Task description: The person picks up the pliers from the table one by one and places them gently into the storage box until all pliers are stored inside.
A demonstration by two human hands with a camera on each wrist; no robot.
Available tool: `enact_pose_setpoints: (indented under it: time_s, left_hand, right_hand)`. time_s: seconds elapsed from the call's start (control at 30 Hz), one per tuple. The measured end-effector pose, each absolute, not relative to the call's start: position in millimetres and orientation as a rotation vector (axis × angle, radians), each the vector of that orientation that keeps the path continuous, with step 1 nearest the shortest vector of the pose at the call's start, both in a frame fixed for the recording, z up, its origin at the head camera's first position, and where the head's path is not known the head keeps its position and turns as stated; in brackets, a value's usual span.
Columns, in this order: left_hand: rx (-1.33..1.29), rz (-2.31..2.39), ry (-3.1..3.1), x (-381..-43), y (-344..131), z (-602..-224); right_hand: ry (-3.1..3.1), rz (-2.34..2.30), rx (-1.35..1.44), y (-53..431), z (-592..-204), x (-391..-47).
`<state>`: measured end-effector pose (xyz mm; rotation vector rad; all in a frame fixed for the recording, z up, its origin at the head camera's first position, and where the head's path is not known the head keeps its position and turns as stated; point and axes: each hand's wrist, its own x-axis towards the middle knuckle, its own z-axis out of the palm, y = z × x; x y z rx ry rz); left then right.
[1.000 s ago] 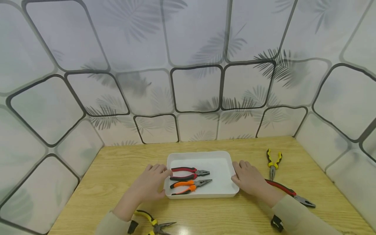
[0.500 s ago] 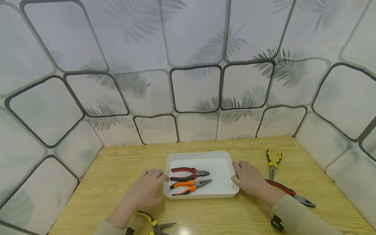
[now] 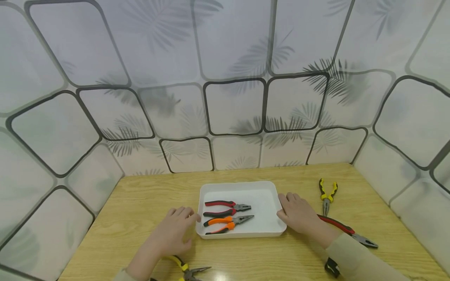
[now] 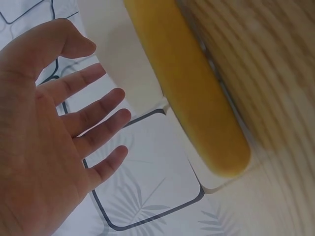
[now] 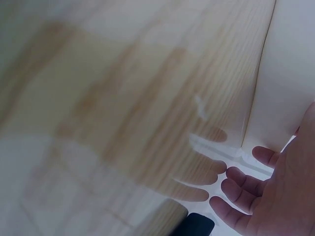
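Note:
A white tray (image 3: pixel 242 235) stands on the table, holding red-and-black pliers (image 3: pixel 225 209) and orange-and-black needle-nose pliers (image 3: pixel 228 223) that lie side by side. Just off its left wall is my left hand (image 3: pixel 172 230), fingers spread and loosely bent, with nothing in it. The left wrist view shows this palm (image 4: pixel 44 128) beside the tray's white wall (image 4: pixel 118 54) and a blurred yellow handle (image 4: pixel 197 98). My right hand (image 3: pixel 299 212) rests against the tray's right side, fingertips at the wall. Its fingers (image 5: pixel 241 189) look relaxed in the right wrist view.
Yellow-and-black pliers (image 3: pixel 327 199) lie at the back right, with long red-handled pliers (image 3: pixel 348 231) in front of them. Another yellow-and-black needle-nose pair (image 3: pixel 188 270) lies by the left forearm. Patterned panels (image 3: pixel 232 117) enclose the wooden table (image 3: pixel 154 187) at the back and sides.
My left hand has come away from the tray's left rim, moving left and slightly towards me. The right hand, the tray and the pliers in it have stayed put.

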<state>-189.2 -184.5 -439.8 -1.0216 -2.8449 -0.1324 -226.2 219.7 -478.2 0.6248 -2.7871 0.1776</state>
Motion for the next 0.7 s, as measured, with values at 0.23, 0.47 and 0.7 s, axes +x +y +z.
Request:
enact_pose_setpoints:
  time_s: [0.23,0.47,0.7]
  left_hand:
    - [-1.004,-0.160,-2.838,-185.9,-184.4,-435.8]
    - [-0.976,-0.127,-2.847,-181.0,-187.8,-431.5]
    - [-0.944,-0.130,-2.837,-176.1,-192.6,-426.4]
  right_hand:
    - [-2.857,0.180,0.589,218.6,-477.3,-226.9]
    - [-2.852,0.160,0.589,218.5,-476.0,-226.1]
    - [-2.881,0.168,0.583,218.5,-476.3,-226.5]
